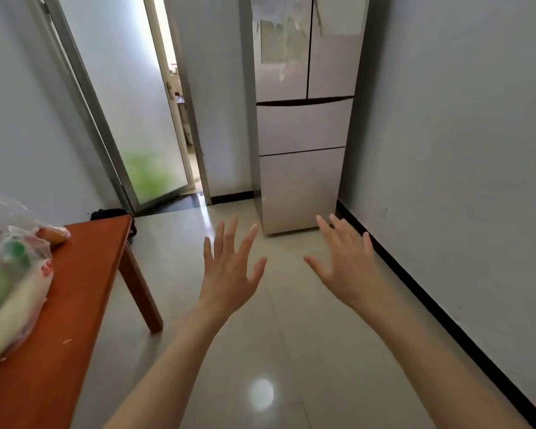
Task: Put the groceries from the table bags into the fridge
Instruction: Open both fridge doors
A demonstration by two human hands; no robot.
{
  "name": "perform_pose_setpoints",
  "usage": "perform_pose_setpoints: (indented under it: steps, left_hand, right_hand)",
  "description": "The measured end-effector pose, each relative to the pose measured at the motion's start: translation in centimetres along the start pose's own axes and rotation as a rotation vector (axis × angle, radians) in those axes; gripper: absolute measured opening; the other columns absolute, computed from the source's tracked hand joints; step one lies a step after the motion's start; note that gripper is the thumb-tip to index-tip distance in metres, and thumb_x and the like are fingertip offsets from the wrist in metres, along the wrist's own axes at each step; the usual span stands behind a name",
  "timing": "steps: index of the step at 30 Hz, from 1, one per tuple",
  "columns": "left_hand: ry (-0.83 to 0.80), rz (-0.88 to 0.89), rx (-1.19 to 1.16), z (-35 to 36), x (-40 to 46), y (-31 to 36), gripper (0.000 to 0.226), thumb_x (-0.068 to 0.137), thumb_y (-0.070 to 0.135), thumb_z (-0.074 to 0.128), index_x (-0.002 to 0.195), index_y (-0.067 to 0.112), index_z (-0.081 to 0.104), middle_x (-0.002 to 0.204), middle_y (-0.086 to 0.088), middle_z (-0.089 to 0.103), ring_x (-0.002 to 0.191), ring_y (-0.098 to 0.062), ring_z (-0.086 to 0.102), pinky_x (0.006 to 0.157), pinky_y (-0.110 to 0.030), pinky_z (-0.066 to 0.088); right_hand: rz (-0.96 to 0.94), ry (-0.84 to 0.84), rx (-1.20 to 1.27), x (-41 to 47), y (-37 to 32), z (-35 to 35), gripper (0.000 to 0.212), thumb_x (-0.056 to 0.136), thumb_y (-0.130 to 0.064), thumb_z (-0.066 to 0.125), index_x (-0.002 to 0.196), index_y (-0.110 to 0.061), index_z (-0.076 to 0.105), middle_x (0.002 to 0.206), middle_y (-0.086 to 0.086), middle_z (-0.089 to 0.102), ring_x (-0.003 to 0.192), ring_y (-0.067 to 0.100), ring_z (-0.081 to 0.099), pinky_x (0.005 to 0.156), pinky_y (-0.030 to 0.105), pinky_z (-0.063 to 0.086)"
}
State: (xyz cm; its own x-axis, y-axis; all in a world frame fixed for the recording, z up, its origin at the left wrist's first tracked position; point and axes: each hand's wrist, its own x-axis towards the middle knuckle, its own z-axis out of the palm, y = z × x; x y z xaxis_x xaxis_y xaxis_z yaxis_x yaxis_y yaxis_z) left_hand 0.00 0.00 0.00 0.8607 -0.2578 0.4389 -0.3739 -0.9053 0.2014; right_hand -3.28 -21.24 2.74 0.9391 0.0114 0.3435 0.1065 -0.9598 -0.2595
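Nothing stored yet, judging by the scene. Clear plastic bag (11, 274) on the red-brown wooden table (75, 305) at the left edge, bulging with groceries: something pale green low down, a long pale roll-shaped package, a green-capped item, an orange-brown item poking out toward the table's far end. Exact contents too blurred through the plastic to name. Only one bag in view; others possibly beyond the frame edge.

Fridge (304, 125) against the far wall, in the corner on the right, well apart from the table. Two upper doors shut, both drawers below shut too. Inside not visible, so no telling whether anything is in there already.

Left hand (229, 274) raised in mid-air over the tiled floor (260, 351), fingers spread and straight, holding nothing. Right hand (347, 267) the same: spread wide, empty, touching nothing. Both between table and fridge, near neither one.

Frosted glass door (136, 103) ajar to the left of the fridge; a dark object on the floor behind the table's far corner, unidentifiable.

Probably the very start. All still ahead: reach into the bag, lift out items, cross to the fridge, pull a door open, place, repeat until the bag is emptied.
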Motion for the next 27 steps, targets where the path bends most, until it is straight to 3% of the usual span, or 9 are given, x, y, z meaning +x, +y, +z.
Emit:
perform_pose_setpoints:
  steps: [3, 5, 9, 14, 27]
  left_hand:
    - [-0.04, -0.067, -0.035, 4.0, 1.0, 0.0, 0.062, 0.087, 0.056, 0.024, 0.142, 0.031, 0.017, 0.156, -0.008, 0.01, 0.144, -0.026, 0.002, 0.111, -0.044, 0.0]
    - [-0.084, -0.089, -0.051, 7.0, 1.9, -0.1, 0.061, 0.088, 0.056, 0.023, 0.143, 0.03, 0.018, 0.156, -0.007, 0.012, 0.144, -0.026, 0.006, 0.112, -0.042, 0.003]
    - [-0.148, -0.112, -0.092, 11.3, 6.0, 0.1, 0.061, 0.089, 0.053, 0.024, 0.142, 0.023, 0.029, 0.152, -0.009, 0.025, 0.141, -0.026, 0.021, 0.112, -0.043, 0.017]
    - [-0.14, -0.117, -0.114, 14.4, 13.5, 0.4, 0.056, 0.091, 0.047, 0.029, 0.14, 0.021, 0.034, 0.147, -0.009, 0.036, 0.138, -0.026, 0.03, 0.111, -0.046, 0.023]
    - [-0.183, -0.148, -0.1, 24.9, 34.1, -7.1, 0.058, 0.091, 0.048, 0.027, 0.14, 0.018, 0.036, 0.148, -0.01, 0.035, 0.139, -0.027, 0.028, 0.112, -0.044, 0.022]
  right_hand:
    - [-0.016, 0.028, 0.031, 1.1, 2.3, 3.6, 0.07, 0.085, -0.056, 0.038, 0.142, -0.016, 0.034, 0.145, 0.01, 0.041, 0.134, 0.029, 0.038, 0.107, 0.05, 0.034]
    - [-0.009, -0.004, 0.064, 2.2, 4.3, 6.0, 0.069, 0.084, -0.054, 0.041, 0.14, -0.014, 0.039, 0.14, 0.012, 0.047, 0.13, 0.03, 0.044, 0.103, 0.048, 0.039]
    - [-0.006, -0.035, 0.079, 7.1, 8.5, 8.4, 0.07, 0.084, -0.057, 0.034, 0.14, -0.014, 0.039, 0.14, 0.012, 0.047, 0.129, 0.029, 0.045, 0.103, 0.044, 0.037]
    - [-0.011, -0.081, 0.127, 14.6, 12.6, 10.1, 0.069, 0.085, -0.055, 0.037, 0.139, -0.012, 0.041, 0.139, 0.013, 0.048, 0.129, 0.03, 0.045, 0.102, 0.049, 0.041]
    - [0.009, -0.13, 0.14, 37.0, 18.7, 18.2, 0.069, 0.085, -0.054, 0.035, 0.14, -0.013, 0.038, 0.138, 0.012, 0.049, 0.128, 0.029, 0.046, 0.103, 0.048, 0.04]
